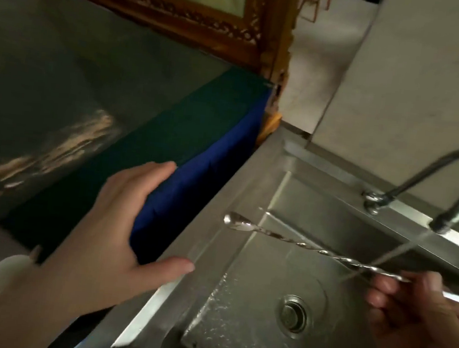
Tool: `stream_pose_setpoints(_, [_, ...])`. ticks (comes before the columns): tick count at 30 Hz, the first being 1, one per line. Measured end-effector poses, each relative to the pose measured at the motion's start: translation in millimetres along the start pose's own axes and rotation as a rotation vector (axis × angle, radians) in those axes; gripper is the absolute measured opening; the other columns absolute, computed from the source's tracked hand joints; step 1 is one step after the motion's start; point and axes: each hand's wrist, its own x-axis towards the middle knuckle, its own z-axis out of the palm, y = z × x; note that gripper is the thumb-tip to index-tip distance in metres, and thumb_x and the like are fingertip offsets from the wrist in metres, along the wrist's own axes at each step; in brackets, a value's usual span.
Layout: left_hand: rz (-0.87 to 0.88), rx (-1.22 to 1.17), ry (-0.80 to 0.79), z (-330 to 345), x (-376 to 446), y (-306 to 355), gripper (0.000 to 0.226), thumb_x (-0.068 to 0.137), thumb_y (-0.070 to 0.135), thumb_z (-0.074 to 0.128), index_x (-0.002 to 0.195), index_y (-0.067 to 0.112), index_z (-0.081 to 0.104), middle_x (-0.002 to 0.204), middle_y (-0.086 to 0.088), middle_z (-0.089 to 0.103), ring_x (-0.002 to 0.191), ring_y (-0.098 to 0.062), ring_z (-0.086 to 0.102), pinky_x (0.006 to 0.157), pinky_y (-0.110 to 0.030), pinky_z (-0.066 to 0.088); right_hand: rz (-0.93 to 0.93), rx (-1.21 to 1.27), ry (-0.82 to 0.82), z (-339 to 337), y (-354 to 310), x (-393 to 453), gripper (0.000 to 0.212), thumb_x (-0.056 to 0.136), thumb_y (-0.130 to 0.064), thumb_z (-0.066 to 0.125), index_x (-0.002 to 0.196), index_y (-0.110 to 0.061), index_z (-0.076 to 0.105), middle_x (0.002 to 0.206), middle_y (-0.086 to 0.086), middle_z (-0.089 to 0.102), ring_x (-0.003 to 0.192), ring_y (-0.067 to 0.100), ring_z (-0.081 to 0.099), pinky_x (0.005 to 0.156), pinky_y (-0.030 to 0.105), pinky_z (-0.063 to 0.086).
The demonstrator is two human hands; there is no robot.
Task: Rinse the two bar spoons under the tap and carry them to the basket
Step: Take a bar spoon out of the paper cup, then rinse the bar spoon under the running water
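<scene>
The bar spoons (295, 241), twisted stems lying close together, stick out leftward from the right hand (417, 315), which is closed around their ends, bowls raised over the sink (236, 341). Water falls from the tap (444, 193) just above that hand, striking the stems beside its fingers. The left hand (114, 229) is spread and empty, resting against blue cloth (191, 198) left of the sink.

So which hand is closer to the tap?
Right. The right hand holds the bar spoons just below the tap, in the water. The left hand is off beside the sink.
</scene>
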Motion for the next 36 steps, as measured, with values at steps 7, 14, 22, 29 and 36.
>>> stream_pose_setpoints(7, [0.169,-0.227,-0.131,110.1,49.2,69.7,0.084,0.072,0.056,0.071,0.144,0.028,0.037,0.143,0.020,0.043,0.136,-0.001,0.037,0.108,-0.012,0.026,-0.061,0.079,0.247,-79.6,-22.8,11.5,0.033,0.080,-0.025,0.054,0.054,-0.017,0.074,0.052,0.006,0.069,0.045,0.013,0.069,0.047,0.024,0.056])
stream_pose_setpoints(14, [0.022,-0.386,-0.100,219.2,70.1,98.5,0.043,0.082,0.040,0.066,0.123,0.031,0.058,0.116,0.021,0.062,0.110,0.002,0.057,0.088,-0.006,0.040,-0.025,0.137,0.569,-160.2,-5.7,34.6,0.027,0.100,-0.017,0.049,0.077,-0.009,0.061,0.054,0.007,0.071,0.048,0.014,0.070,0.048,0.024,0.059])
stream_pose_setpoints(22, [-0.209,-0.497,-0.171,328.1,83.8,95.9,0.010,0.089,0.030,0.064,0.098,0.033,0.068,0.088,0.018,0.071,0.084,0.002,0.065,0.071,-0.016,0.046,0.063,0.210,0.645,-198.8,37.7,68.6,0.023,0.102,-0.023,0.048,0.088,-0.012,0.063,0.068,0.002,0.077,0.068,0.012,0.075,0.069,0.029,0.061])
stream_pose_setpoints(29, [-0.292,-0.543,-0.240,370.8,106.1,96.1,0.011,0.089,0.028,0.063,0.099,0.030,0.068,0.090,0.015,0.072,0.082,0.006,0.065,0.073,-0.010,0.046,0.065,0.364,0.639,-198.4,60.0,89.6,0.023,0.103,-0.020,0.046,0.096,-0.007,0.064,0.072,-0.001,0.075,0.068,-0.002,0.072,0.073,0.017,0.058])
stream_pose_setpoints(36, [-0.471,-1.069,-0.342,390.3,119.7,121.8,0.007,0.087,0.017,0.068,0.092,0.022,0.069,0.082,0.003,0.076,0.065,-0.006,0.066,0.055,-0.014,0.045,0.178,0.472,0.664,-192.1,75.3,99.7,0.019,0.101,-0.019,0.048,0.088,-0.012,0.060,0.059,0.004,0.073,0.055,0.013,0.072,0.052,0.023,0.058])
